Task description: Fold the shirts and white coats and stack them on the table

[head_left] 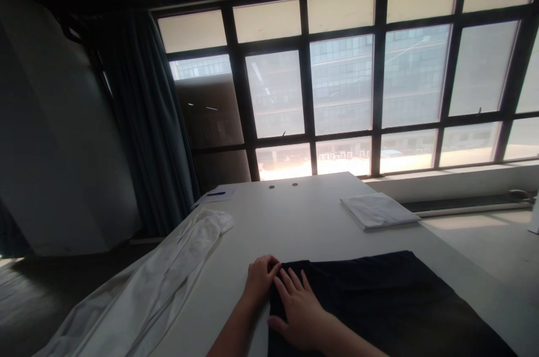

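Note:
A dark cloth (379,295), perhaps a garment, lies spread flat over the near right part of the white table (261,222). At its far left corner, my left hand (261,275) has its fingers curled and pinches the cloth's edge. My right hand (298,303) rests on the cloth just beside it, palm down, with the fingers stretched out and spread. The two hands nearly touch at the corner. The near side of the cloth runs out of the picture.
Rumpled white cloth (168,278) drapes over the table's left edge. A folded white cloth (377,211) lies at the far right. Paper with a dark pen (216,194) sits at the far left. Beyond stand a blue curtain (155,132) and large windows (341,82).

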Motion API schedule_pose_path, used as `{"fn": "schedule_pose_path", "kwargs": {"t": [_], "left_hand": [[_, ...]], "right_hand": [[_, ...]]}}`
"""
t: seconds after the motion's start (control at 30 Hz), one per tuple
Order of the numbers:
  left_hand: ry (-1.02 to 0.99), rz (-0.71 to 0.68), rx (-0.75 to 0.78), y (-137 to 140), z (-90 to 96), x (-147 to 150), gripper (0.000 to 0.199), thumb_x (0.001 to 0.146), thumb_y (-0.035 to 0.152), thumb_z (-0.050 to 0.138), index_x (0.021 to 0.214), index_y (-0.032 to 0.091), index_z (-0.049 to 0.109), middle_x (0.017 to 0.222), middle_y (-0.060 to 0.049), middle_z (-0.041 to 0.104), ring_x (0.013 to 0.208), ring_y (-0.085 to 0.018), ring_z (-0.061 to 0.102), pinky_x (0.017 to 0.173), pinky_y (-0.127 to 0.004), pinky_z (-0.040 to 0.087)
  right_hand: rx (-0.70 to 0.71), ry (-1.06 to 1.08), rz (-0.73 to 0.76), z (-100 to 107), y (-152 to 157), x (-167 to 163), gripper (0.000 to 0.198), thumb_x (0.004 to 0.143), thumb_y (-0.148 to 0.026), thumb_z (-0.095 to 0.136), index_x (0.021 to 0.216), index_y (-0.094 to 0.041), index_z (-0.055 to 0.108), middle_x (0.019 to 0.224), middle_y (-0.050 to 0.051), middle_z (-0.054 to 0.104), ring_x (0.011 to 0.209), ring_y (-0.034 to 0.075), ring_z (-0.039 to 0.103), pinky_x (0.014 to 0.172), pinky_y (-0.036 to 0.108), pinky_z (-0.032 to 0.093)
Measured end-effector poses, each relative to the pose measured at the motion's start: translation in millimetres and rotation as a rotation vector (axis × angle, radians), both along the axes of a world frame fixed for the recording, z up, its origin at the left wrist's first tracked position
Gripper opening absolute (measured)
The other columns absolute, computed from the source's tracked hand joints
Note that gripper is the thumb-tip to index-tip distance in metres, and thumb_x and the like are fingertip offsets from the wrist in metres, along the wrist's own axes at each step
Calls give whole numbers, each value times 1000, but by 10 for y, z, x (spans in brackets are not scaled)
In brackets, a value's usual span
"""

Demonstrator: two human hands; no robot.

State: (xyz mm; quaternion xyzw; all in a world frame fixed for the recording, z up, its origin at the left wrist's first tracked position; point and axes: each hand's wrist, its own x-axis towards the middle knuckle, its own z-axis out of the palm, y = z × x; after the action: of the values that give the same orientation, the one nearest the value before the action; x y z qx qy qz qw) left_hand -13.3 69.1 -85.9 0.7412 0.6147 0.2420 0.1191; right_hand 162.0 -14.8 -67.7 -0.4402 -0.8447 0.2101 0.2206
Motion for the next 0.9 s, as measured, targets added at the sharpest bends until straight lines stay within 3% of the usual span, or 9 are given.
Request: {"fn": "schedule_pose_path", "kwargs": {"t": [0.17, 0.3, 0.43, 0.5, 0.6, 0.7, 0.77, 0.9], "left_hand": [[10, 26, 14, -13, 28, -3, 26, 92, 40, 56, 94, 24, 76, 100, -5, 70, 94, -20, 64, 84, -29, 41], [6, 38, 23, -11, 16, 17, 25, 92, 39, 56, 92, 24, 76, 96, -4, 69, 94, -20, 64, 85, -29, 41], [-60, 63, 74, 1, -33, 10, 33, 91, 39, 56, 119, 23, 64, 105, -4, 66, 93, -20, 63, 86, -31, 43], [-107, 76, 110, 1, -43, 11, 39, 90, 42, 55, 123, 22, 59, 106, -5, 64, 94, -21, 63, 86, -32, 44], [-185, 90, 162, -56, -8, 47, 36, 94, 48, 47, 115, 21, 58, 97, -5, 61, 88, -22, 62, 80, -32, 47], [-263, 87, 193, -257, 52, 107, 35, 100, 51, 34, 99, 22, 55, 82, -1, 57, 75, -19, 58, 70, -28, 46], [-326, 20, 193, -474, 48, 117, 36, 101, 51, 32, 88, 24, 52, 75, 0, 54, 69, -17, 54, 66, -27, 45], [-298, -293, 245, -936, -161, 3, 36, 99, 57, 41, 88, 24, 51, 83, -2, 58, 75, -18, 54, 70, -29, 46]], "right_hand": [[-7, 80, 54, -88, 31, 109, 78, 89, -60, 59, 156, -28, 36, 163, 10, 27, 152, 37, 17, 122, 61, 2], [10, 137, 64, -236, -37, 208, 81, 80, -56, 71, 151, -27, 45, 160, 12, 31, 150, 42, 19, 120, 67, 7], [-17, 180, 130, -529, -241, 368, 36, 93, -43, 62, 129, -40, 66, 154, 2, 42, 145, 39, 33, 118, 69, 14], [6, 200, 146, -656, -343, 480, 29, 97, -40, 56, 123, -45, 69, 150, -2, 48, 141, 37, 41, 117, 69, 20], [91, 252, 124, -744, -415, 655, 29, 94, -38, 62, 122, -43, 69, 142, 2, 59, 133, 36, 53, 115, 61, 36], [177, 238, 87, -738, -386, 774, 27, 91, -36, 65, 118, -38, 70, 140, 6, 63, 130, 35, 56, 109, 51, 47], [205, 168, 77, -736, -348, 806, 20, 94, -36, 62, 111, -36, 71, 139, 6, 63, 131, 33, 56, 108, 46, 48], [325, 60, 41, -829, -311, 785, 7, 93, -29, 63, 99, -30, 66, 129, 6, 65, 124, 26, 60, 103, 36, 50]]}}
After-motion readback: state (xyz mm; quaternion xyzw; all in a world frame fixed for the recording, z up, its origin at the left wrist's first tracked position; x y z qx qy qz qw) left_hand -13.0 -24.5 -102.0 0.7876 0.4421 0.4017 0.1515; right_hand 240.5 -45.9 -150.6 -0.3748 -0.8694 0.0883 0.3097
